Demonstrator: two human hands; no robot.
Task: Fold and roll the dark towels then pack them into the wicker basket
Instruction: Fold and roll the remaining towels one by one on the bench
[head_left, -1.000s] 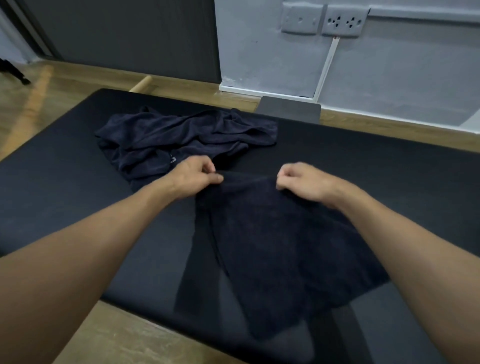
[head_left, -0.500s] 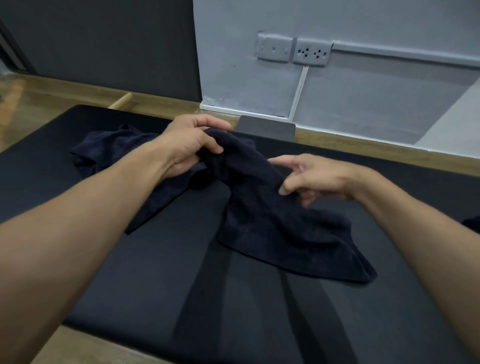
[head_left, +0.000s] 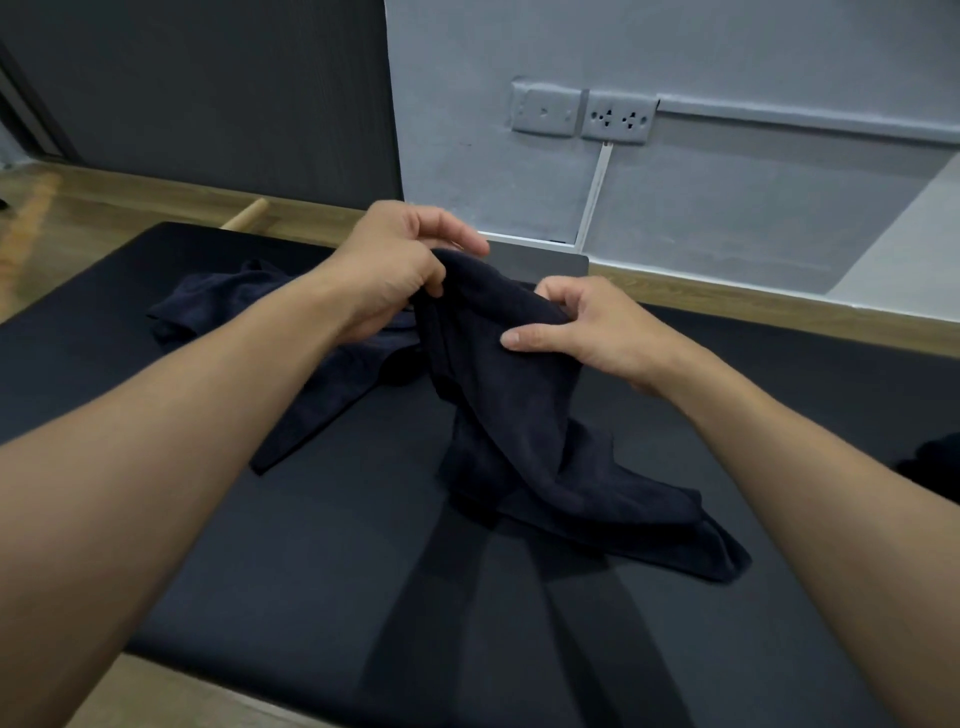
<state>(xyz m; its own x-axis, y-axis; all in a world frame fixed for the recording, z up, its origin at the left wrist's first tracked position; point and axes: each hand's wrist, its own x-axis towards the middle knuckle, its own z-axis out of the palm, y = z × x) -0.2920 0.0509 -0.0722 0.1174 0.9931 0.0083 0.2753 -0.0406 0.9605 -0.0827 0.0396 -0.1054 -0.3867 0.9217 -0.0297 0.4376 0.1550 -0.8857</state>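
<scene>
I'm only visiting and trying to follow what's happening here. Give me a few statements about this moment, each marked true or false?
1. The left hand and right hand both hold the same dark towel. True.
2. That towel hangs fully clear of the black mat. False: its lower end lies on the mat.
3. A second dark towel lies crumpled on the mat beyond the left forearm. True.
4. The held towel is rolled into a tight cylinder. False: it hangs loose and bunched.
5. Wall sockets sit in the grey wall beyond the mat. True.
</scene>
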